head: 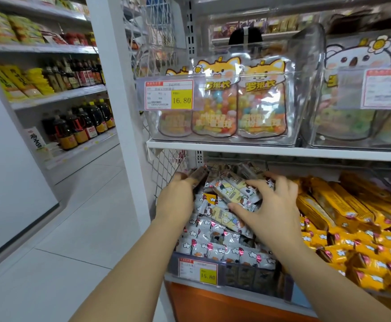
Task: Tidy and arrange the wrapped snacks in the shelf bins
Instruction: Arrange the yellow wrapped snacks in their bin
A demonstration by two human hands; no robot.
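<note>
Left hand (178, 198) pinches a brown wrapped bar (199, 175). Right hand (274, 205) grips a cream, cartoon-printed bar (227, 194) atop shiny white packets (213, 247).

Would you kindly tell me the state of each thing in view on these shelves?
left hand, grips a brown snack at the back left of the bin.
right hand, pinches a pale snack between thumb and fingers.
white snacks, jumbled, filling the bin.
yellow snacks, heaped in the neighbouring bin.
candy bags, upright and sealed on the upper shelf.
</note>
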